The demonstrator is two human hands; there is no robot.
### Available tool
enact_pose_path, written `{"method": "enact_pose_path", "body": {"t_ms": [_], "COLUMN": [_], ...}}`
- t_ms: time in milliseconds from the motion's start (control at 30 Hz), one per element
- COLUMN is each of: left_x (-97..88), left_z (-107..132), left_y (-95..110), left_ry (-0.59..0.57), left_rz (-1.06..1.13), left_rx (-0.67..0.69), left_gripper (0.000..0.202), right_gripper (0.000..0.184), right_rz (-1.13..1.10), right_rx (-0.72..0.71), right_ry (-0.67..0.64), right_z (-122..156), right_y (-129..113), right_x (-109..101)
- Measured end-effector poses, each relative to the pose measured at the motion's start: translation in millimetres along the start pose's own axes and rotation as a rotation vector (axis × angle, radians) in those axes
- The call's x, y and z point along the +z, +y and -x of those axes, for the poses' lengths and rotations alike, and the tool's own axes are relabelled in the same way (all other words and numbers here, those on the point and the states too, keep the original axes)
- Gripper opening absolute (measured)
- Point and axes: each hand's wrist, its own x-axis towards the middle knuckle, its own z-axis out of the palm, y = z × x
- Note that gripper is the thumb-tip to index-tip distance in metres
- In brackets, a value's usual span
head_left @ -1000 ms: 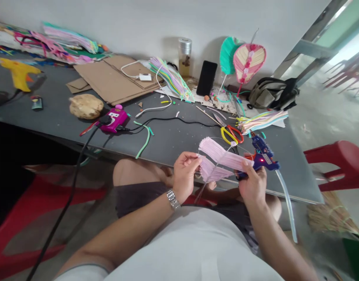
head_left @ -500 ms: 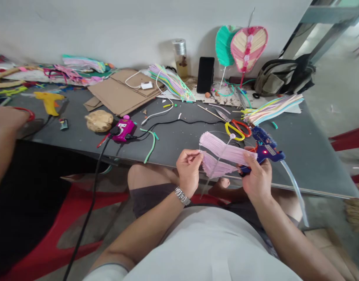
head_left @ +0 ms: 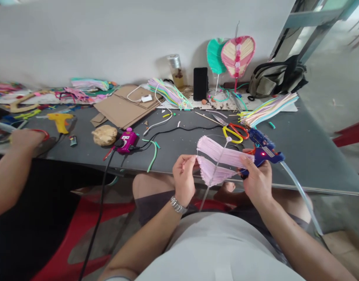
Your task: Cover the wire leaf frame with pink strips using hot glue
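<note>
On my feed the left hand point(head_left: 184, 178) is just right of centre frame, thumb and forefinger pinched on the left edge of a pink leaf-shaped piece point(head_left: 214, 150). To its right, the right hand point(head_left: 258, 177) thumbs down the piece's other end while its curled fingers grip a blue glue gun point(head_left: 263, 151), red light lit. The piece sits between the two hands, near the table's front edge.

I'd judge it partly built: two bands of pink strips cross the grey stem point(head_left: 204, 198), but the slot between them and the space above, inside the thin wire outline, are uncovered, and look like what is left to fill.

Just beyond lie scissors point(head_left: 237, 133) and a bundle of pastel strips point(head_left: 270, 108) on the table point(head_left: 302, 164). At upper right, a green fan point(head_left: 215, 56) and a pink-and-cream fan point(head_left: 238, 56) stand filled in. Toward the left I have a magenta power block point(head_left: 128, 142), a yellow glue gun point(head_left: 60, 122) and, at the edge, a co-worker's hand point(head_left: 27, 138); I can't tell what it grips.
</note>
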Motion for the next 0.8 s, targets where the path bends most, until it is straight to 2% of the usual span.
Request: {"method": "enact_pose_path", "body": {"t_ms": [233,400,533,800], "left_x": [-2.7,-5.7,-6.9,-7.4], "left_z": [2.8,1.4,-0.4,1.1], "left_y": [29.7,40.7,41.0,34.4], "left_ry": [-0.110,-0.166,-0.168,-0.101], "left_rz": [0.129,0.165,0.114,0.029], "left_rx": [-0.265,-0.402,-0.394,-0.283], "left_gripper": [0.026,0.024,0.027,0.031], "right_gripper": [0.033,0.033,0.033,0.037], "right_rz": [0.045,0.066,0.073,0.142], "right_rx": [-0.016,-0.017,-0.050,-0.092], "right_ry": [0.008,0.017,0.025,0.027], "right_z": [0.0,-1.6,-2.7,0.0], "right_y": [1.3,3.3,5.8,3.1], "right_x": [-3.5,-6.3,-8.2,-9.0]}}
